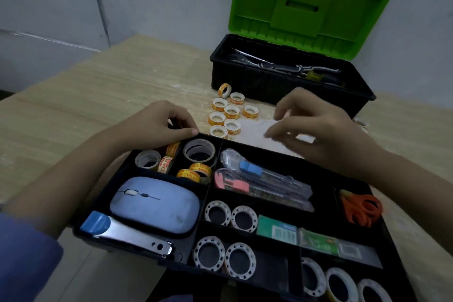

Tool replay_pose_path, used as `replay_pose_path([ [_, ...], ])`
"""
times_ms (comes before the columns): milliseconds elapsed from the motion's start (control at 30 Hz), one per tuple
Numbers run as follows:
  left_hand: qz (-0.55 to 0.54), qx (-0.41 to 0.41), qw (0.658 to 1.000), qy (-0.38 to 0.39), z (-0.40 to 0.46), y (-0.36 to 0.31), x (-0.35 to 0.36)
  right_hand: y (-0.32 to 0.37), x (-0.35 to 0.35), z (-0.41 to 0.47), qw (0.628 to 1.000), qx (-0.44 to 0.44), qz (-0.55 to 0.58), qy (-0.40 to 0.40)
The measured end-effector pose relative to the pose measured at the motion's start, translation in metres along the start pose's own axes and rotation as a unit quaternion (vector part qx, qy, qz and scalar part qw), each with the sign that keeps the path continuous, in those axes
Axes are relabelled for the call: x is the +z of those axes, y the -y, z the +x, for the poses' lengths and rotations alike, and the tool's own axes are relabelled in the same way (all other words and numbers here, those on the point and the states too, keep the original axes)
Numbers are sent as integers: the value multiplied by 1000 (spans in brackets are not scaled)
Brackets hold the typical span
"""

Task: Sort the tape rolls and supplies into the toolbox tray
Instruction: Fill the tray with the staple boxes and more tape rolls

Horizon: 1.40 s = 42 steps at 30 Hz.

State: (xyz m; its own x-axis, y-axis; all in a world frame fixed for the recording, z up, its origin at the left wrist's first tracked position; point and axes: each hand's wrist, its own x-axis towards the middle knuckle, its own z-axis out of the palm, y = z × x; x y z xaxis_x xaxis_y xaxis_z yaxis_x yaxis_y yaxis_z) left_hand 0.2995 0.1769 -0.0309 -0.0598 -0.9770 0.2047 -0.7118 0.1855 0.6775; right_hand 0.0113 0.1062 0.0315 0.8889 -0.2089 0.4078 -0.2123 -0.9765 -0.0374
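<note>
Head view: left hand [169, 121] rests curled on the black tray's [255, 146] far rim, grasping nothing visible, while right hand [316, 127] hovers with loose, empty fingers near small yellow tape rolls [226, 113].

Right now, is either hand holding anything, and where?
Left hand rests on the tray at its far rim, fingers curled over the edge; whether it pinches a roll cannot be told. Right hand hovers beyond the tray, blurred, holding nothing visible.
</note>
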Motion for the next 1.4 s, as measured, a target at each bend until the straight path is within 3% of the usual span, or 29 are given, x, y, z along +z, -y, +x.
replay_pose_path([
  [67,36,-4,998,46,10,-3,-7,-18,0,4,998,55,36,19],
  [167,71,6,995,73,29,-10,-15,-38,16,20,982,126,55,126],
  [300,128,41,983,129,50,-16,-11,-51,42,47,959,147,80,230],
  [700,193,73,956,207,70,-13,6,-52,67,58,976,90,30,197],
  [833,174,72,965,182,66,-18,1,-33,34,47,981,103,84,143],
  [967,106,89,986,93,46,-41,-14,4,1,19,978,101,164,85],
  [1100,41,124,991,41,6,-65,-22,40,0,-12,969,55,203,131],
  [1233,8,160,987,35,-31,-72,-10,59,24,-28,982,-21,89,168],
  [1400,20,174,984,22,-57,-66,5,63,33,-23,988,-28,29,147],
])
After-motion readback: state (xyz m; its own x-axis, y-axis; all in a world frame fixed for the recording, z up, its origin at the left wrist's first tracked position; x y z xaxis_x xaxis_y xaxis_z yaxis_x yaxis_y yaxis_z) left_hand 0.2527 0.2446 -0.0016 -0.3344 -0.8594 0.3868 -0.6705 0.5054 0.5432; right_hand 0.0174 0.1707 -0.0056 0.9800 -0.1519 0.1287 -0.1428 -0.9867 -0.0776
